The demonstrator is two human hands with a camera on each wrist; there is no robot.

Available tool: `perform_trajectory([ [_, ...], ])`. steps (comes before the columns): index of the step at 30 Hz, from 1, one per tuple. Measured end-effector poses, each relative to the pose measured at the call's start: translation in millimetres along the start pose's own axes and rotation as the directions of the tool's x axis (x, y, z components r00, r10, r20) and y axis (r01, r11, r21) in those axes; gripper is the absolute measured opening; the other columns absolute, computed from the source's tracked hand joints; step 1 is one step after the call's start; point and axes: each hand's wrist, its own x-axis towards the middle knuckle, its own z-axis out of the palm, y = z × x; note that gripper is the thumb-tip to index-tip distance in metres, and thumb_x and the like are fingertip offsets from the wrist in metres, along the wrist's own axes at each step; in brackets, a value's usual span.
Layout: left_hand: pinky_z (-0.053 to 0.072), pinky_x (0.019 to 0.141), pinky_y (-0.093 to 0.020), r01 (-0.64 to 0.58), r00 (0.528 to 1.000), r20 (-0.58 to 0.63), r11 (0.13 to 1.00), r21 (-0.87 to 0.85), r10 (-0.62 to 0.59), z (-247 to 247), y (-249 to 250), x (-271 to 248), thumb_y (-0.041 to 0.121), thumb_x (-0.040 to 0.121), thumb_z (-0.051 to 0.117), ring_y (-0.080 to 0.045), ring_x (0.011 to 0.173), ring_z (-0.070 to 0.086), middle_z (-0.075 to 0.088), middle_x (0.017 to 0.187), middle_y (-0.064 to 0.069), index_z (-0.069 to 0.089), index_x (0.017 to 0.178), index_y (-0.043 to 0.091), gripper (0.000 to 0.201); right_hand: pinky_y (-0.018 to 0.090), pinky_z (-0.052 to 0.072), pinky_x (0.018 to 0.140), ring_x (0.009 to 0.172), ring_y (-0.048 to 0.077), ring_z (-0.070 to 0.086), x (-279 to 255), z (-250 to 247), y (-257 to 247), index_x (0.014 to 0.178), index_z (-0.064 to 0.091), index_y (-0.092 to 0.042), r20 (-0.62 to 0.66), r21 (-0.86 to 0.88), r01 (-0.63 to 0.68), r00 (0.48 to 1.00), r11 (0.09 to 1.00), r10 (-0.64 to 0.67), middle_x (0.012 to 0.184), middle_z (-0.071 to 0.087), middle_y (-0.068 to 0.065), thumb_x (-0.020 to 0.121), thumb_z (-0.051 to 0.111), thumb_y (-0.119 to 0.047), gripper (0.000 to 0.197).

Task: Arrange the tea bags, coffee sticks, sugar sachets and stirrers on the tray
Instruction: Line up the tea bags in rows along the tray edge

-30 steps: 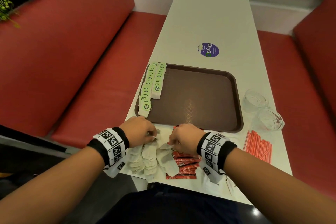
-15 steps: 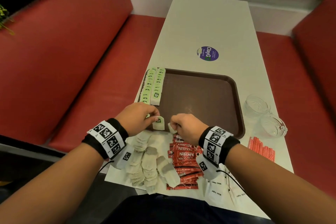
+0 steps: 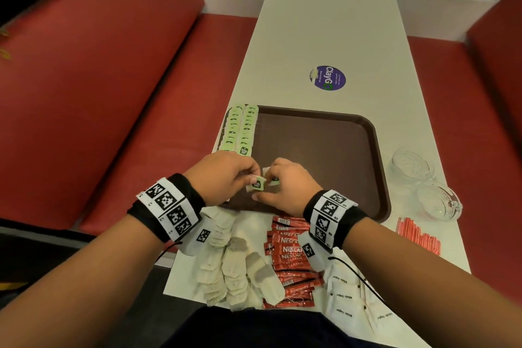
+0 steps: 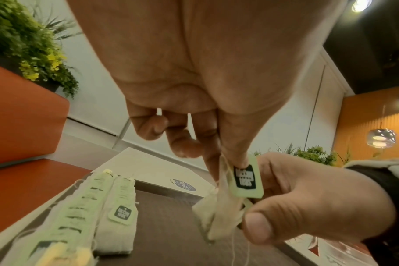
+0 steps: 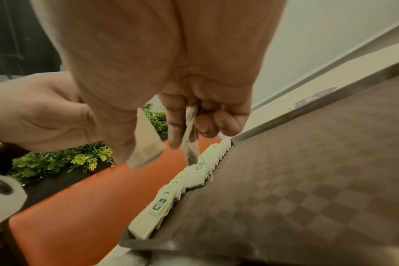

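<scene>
Both hands hover over the near left corner of the brown tray (image 3: 324, 147). My left hand (image 3: 252, 178) pinches a tea bag (image 3: 256, 185) by its green tag (image 4: 246, 178), and the pouch hangs below (image 4: 216, 212). My right hand (image 3: 271, 179) grips tea bags (image 5: 190, 136) between thumb and fingers, touching the same bundle. Two rows of green-tagged tea bags (image 3: 243, 130) lie along the tray's left edge. At the table's front lie loose tea bags (image 3: 231, 263), red coffee sticks (image 3: 291, 257), white sugar sachets (image 3: 347, 299) and red stirrers (image 3: 418, 237).
Two glass cups (image 3: 411, 164) (image 3: 437, 202) stand right of the tray. A purple sticker (image 3: 329, 78) is on the white table beyond it. Red benches (image 3: 113, 93) flank the table on both sides.
Both hands lifted from the loose pile at the table's front and moved forward over the tray's near left corner, bringing tea bags with them.
</scene>
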Motion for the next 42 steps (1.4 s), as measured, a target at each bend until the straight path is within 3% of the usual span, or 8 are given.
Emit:
perform_trajectory([
  [9,0.035,0.063,-0.025,-0.009,1.000,-0.028,1.000,-0.018,0.009,-1,-6,13,0.031,0.097,0.060,0.003,0.069,0.048,0.057,0.076,0.015,0.065,0.098,0.031,0.005,0.039,0.050,0.078,0.084,0.020,0.060,8,0,3,0.097,0.073,-0.013,0.010,0.012,0.079,0.997,0.997,-0.079,0.099,0.061,-0.003,0.089,0.070,-0.036,0.025],
  [14,0.049,0.072,-0.033,0.164,0.986,-0.030,0.986,0.004,-0.164,4,-27,27,0.030,0.099,0.056,-0.011,0.074,0.059,0.067,0.081,0.010,0.063,0.098,0.027,0.008,0.030,0.045,0.080,0.093,0.017,0.059,9,-5,7,0.098,0.074,-0.015,0.065,-0.029,-0.005,0.998,1.000,0.007,0.106,0.061,-0.003,0.097,0.059,-0.031,0.021],
  [20,0.045,0.074,-0.028,0.333,0.933,0.105,0.936,0.112,-0.344,15,-57,59,0.030,0.098,0.060,-0.013,0.085,0.059,0.063,0.087,0.012,0.065,0.101,0.028,0.006,0.034,0.051,0.087,0.104,0.025,0.060,4,-11,13,0.122,0.059,-0.025,0.155,0.004,-0.160,0.975,0.987,0.157,0.119,0.061,0.002,0.095,0.054,-0.004,0.034],
  [23,0.049,0.079,-0.030,0.385,0.920,0.040,0.918,0.098,-0.390,17,-65,76,0.033,0.096,0.062,-0.016,0.089,0.060,0.065,0.092,0.007,0.068,0.102,0.026,0.010,0.032,0.050,0.074,0.096,0.026,0.062,2,-12,13,0.122,0.052,-0.024,0.149,0.048,-0.207,0.969,0.977,0.198,0.113,0.062,0.007,0.094,0.057,-0.007,0.033],
  [26,0.052,0.086,-0.036,0.424,0.904,0.017,0.902,0.084,-0.427,20,-69,86,0.034,0.092,0.067,-0.020,0.098,0.062,0.067,0.101,0.004,0.067,0.108,0.027,0.018,0.033,0.052,0.078,0.101,0.026,0.062,1,-12,14,0.118,0.056,-0.022,0.147,0.040,-0.217,0.967,0.975,0.209,0.115,0.063,0.006,0.094,0.061,-0.011,0.027],
  [30,0.046,0.072,-0.033,0.478,0.878,-0.051,0.867,0.142,-0.475,26,-65,89,0.047,0.088,0.065,-0.022,0.088,0.058,0.061,0.090,0.004,0.055,0.099,0.029,0.023,0.035,0.053,0.087,0.102,0.022,0.062,-1,-14,14,0.115,0.064,-0.019,0.134,0.012,-0.159,0.978,0.987,0.156,0.113,0.066,0.003,0.094,0.061,-0.016,0.021],
  [33,0.053,0.076,-0.035,0.456,0.879,0.013,0.850,0.265,-0.476,32,-55,93,0.059,0.086,0.062,-0.023,0.087,0.060,0.060,0.089,0.002,0.057,0.097,0.023,0.038,0.035,0.050,0.089,0.102,0.021,0.060,-1,-14,13,0.114,0.067,-0.018,0.115,-0.026,-0.100,0.988,0.995,0.102,0.111,0.064,0.001,0.094,0.062,-0.018,0.021],
  [42,0.054,0.076,-0.038,0.444,0.886,0.011,0.853,0.274,-0.464,21,-49,82,0.057,0.088,0.059,-0.025,0.085,0.062,0.064,0.092,-0.002,0.057,0.098,0.020,0.039,0.037,0.050,0.088,0.098,0.021,0.060,0,-13,14,0.108,0.070,-0.019,0.099,-0.007,-0.073,0.992,0.997,0.074,0.105,0.066,0.000,0.094,0.060,-0.018,0.017],
])
